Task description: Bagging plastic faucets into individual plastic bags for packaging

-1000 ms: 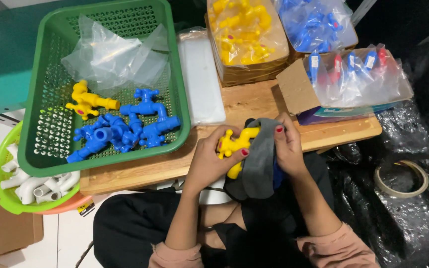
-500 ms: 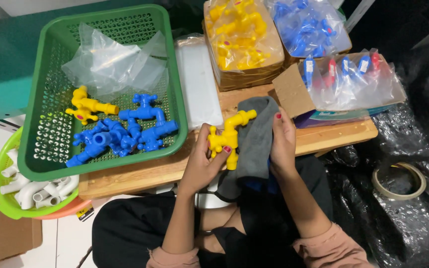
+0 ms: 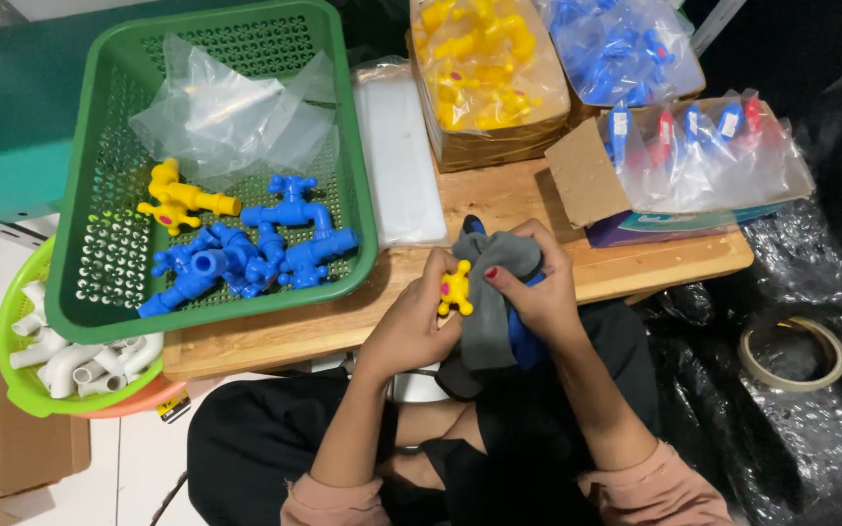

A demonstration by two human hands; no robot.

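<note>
Tap: I saw a yellow tap [image 3: 456, 288] held over the near edge of the table [image 3: 635, 273], just above my lap; only its cross handle showed, the body hidden under the cloth.
Cloth: a grey cloth [image 3: 491, 302] was wrapped round the tap's body and hung down toward my lap; something blue showed at its top and right edge, and I could not tell what it was.
Left hand: my left hand [image 3: 411, 326] came in from the left, fingers curled together on the tap just under the handle, thumb side toward the cloth.
Right hand: my right hand [image 3: 538, 287] was clamped on the cloth from the right, fingers [image 3: 499, 278] folded over its top, touching the handle's edge.
Tap to fingers: the handle stuck out between the two hands, left fingers beneath it, right fingertips beside it.
Doing it well: I judged the wipe needed a firm left grip so the tap would not turn, with the cloth worked round the body and kept clear of the handle.
Around: a green basket [image 3: 99, 282] with blue taps [image 3: 246, 253] lay well to the left; bagged taps [image 3: 489, 58] sat beyond.
</note>
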